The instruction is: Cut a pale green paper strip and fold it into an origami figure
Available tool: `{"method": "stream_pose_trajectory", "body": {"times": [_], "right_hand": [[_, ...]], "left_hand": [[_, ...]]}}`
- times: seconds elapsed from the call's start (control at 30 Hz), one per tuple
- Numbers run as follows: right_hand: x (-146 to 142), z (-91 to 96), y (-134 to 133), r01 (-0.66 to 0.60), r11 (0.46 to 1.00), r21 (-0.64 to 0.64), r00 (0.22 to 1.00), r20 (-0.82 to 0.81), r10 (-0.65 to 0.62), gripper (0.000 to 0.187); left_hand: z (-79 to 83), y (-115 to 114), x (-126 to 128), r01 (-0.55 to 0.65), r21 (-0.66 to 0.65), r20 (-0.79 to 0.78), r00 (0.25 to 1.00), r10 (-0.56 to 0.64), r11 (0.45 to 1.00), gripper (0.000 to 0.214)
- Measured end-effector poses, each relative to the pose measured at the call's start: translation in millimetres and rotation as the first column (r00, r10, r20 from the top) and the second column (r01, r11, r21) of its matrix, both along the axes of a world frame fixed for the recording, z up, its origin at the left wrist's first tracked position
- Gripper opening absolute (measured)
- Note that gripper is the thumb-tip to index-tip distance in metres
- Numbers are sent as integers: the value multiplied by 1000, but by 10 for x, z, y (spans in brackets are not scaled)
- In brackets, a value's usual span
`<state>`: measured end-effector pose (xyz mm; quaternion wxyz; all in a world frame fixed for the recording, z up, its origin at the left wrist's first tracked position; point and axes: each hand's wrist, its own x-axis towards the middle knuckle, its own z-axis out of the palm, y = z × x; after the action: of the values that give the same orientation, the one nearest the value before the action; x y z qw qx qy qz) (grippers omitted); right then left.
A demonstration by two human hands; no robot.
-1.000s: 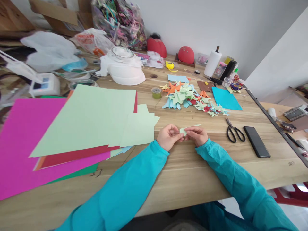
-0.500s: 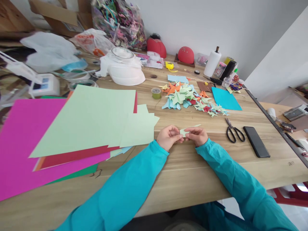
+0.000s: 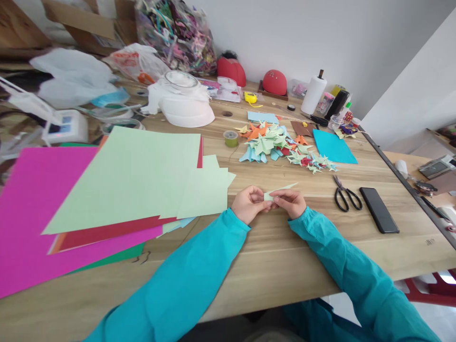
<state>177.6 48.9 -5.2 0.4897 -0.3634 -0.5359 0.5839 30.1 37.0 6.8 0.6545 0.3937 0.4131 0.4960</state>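
Between my hands is a small folded piece of pale green paper [image 3: 268, 195], with a thin pointed end sticking out to the upper right. My left hand [image 3: 250, 203] pinches its left part between thumb and fingers. From the other side my right hand [image 3: 290, 201] pinches it too, and the fingertips of both hands nearly meet. Part of the folds is hidden behind the fingers. Beyond my hands lies a pile of folded paper shapes [image 3: 269, 142] in green, orange, blue and red. To the left are large pale green paper sheets [image 3: 142, 171].
Scissors [image 3: 344, 194] and a black phone [image 3: 379, 210] lie to the right. Behind them is a turquoise paper square [image 3: 335, 146]. A spool [image 3: 231, 138] stands left of the pile. A magenta sheet [image 3: 46, 204] lies under the green ones. White caps [image 3: 185, 107] sit at the back.
My right hand has shifted slightly left, its fingers now closer to my left hand. The folded paper has turned a little, and more of its pointed end shows.
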Motion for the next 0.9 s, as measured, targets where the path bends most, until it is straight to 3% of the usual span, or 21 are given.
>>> {"method": "stream_pose_trajectory", "body": {"times": [0.37, 0.73, 0.9], "right_hand": [[-11, 63, -29, -82, 996, -38, 997, -2, 82, 25], [33, -115, 40, -13, 996, -89, 999, -38, 9, 21], [9, -80, 28, 7, 989, -149, 996, -85, -20, 18]], "left_hand": [[-13, -1, -14, 11, -36, 3, 1000, -11, 999, 48], [-43, 26, -51, 101, -142, 155, 985, -79, 985, 44], [-49, 30, -53, 147, -170, 209, 972, -110, 974, 44]]}}
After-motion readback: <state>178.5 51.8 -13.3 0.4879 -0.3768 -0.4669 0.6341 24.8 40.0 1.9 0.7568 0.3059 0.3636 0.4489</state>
